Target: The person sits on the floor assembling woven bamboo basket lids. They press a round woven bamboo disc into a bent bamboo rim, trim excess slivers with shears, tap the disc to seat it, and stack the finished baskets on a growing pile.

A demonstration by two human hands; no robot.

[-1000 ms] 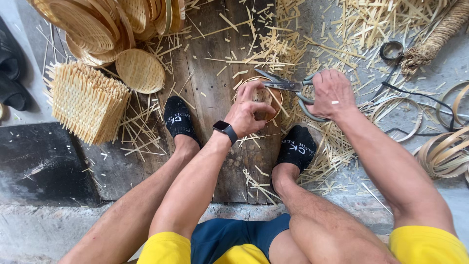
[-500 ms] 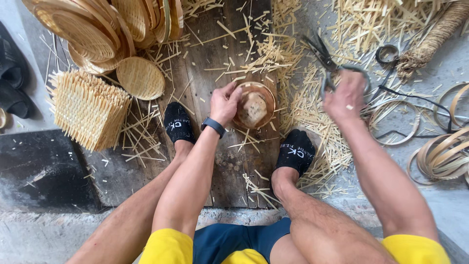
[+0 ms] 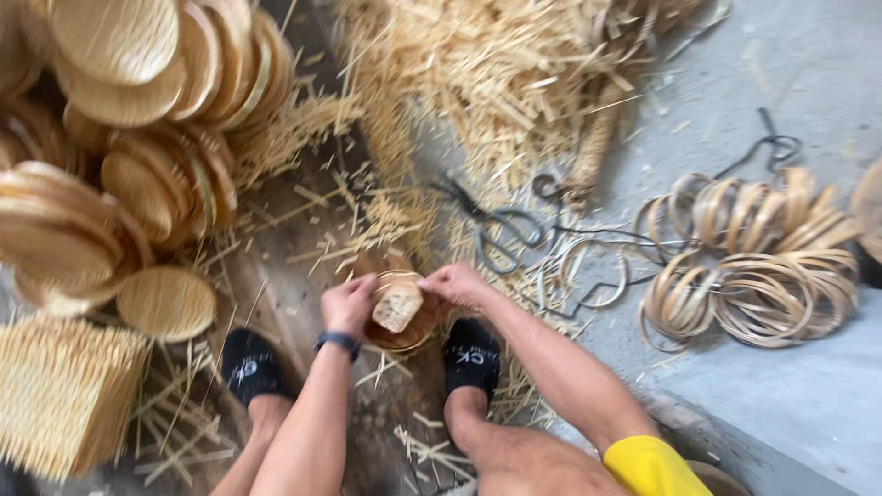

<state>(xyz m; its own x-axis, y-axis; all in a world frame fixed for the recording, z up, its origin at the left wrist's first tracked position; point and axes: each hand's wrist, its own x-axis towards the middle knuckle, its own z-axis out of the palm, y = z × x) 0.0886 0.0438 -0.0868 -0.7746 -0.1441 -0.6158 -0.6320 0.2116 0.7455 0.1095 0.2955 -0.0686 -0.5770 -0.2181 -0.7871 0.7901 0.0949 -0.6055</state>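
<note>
A small round bamboo basket frame (image 3: 401,317), with a pale woven patch inside its ring, rests on the wooden board between my black-socked feet. My left hand (image 3: 350,304), a dark watch on its wrist, grips the frame's left rim. My right hand (image 3: 457,286) holds the frame's upper right edge. Large black scissors (image 3: 496,225) lie on the floor just beyond my right hand, not held.
Stacks of round woven lids (image 3: 129,138) fill the upper left. One single lid (image 3: 167,302) lies flat. A block of cut sticks (image 3: 60,395) sits lower left. Bamboo shavings (image 3: 496,83) pile at the top. Coiled bamboo hoops (image 3: 763,266) lie on the concrete at right.
My right hand put the scissors down on the floor and came back to the basket frame. The camera moved closer and swung right.
</note>
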